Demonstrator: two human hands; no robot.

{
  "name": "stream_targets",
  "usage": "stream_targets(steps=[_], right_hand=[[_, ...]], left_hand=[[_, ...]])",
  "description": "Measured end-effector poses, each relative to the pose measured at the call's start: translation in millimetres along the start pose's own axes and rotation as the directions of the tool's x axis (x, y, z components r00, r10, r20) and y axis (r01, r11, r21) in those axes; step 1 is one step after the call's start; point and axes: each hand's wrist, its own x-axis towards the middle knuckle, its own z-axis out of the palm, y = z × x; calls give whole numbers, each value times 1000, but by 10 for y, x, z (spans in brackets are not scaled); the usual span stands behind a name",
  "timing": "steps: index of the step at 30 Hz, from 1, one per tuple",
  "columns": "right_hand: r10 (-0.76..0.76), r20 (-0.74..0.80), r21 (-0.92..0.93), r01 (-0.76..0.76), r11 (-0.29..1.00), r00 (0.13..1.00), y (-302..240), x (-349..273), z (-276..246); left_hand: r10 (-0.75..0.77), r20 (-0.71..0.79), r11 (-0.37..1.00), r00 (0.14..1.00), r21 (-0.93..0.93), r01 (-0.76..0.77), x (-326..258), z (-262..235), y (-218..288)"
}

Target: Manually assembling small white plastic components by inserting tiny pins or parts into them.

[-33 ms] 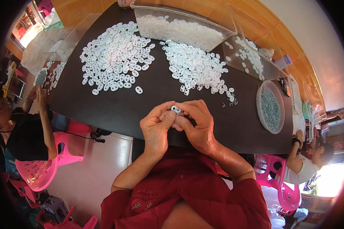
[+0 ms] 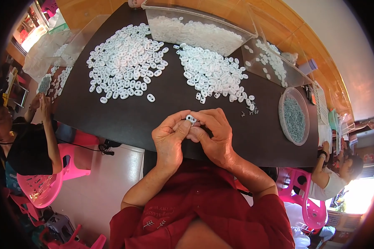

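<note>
While both hands meet over the near edge of the dark table (image 2: 153,120), I see the left hand (image 2: 169,139) and the right hand (image 2: 214,135) pressed close together, fingertips pinching one small white plastic ring (image 2: 191,119) between them. That piece sits at the top of the joined hands, just above the thumbs, near the middle of my view.

At 11 o'clock from the hands a wide heap of white rings (image 2: 126,62) spreads across the table, with one stray ring (image 2: 151,98) lying apart at its lower edge. At 12 to 1 o'clock a second heap (image 2: 214,72) trails down toward a few small dark metal bits (image 2: 252,110). Beyond both heaps stands a clear plastic bin (image 2: 195,31) holding more white pieces. At 3 o'clock rests a round clear tub (image 2: 294,116) filled with small grey parts.

Another person in black (image 2: 25,145) sits at 9 o'clock on a pink chair (image 2: 41,186); a second person in white (image 2: 328,178) sits at 4 o'clock.
</note>
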Motion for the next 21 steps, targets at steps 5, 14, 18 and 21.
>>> stream_targets(steps=[5, 14, 18, 21], right_hand=[[-136, -57, -127, 128, 984, 989, 20, 0, 33], [-179, -89, -107, 170, 980, 980, 28, 17, 6], [-169, -86, -100, 160, 982, 982, -10, 23, 0], [-168, -112, -68, 161, 985, 980, -13, 13, 5]], left_hand=[[-51, -32, 998, 998, -29, 50, -13, 64, 89], [38, 37, 996, 999, 80, -41, -31, -21, 58], [109, 55, 987, 993, 116, -114, -41, -20, 60], [119, 55, 983, 991, 132, -126, -52, -14, 83]])
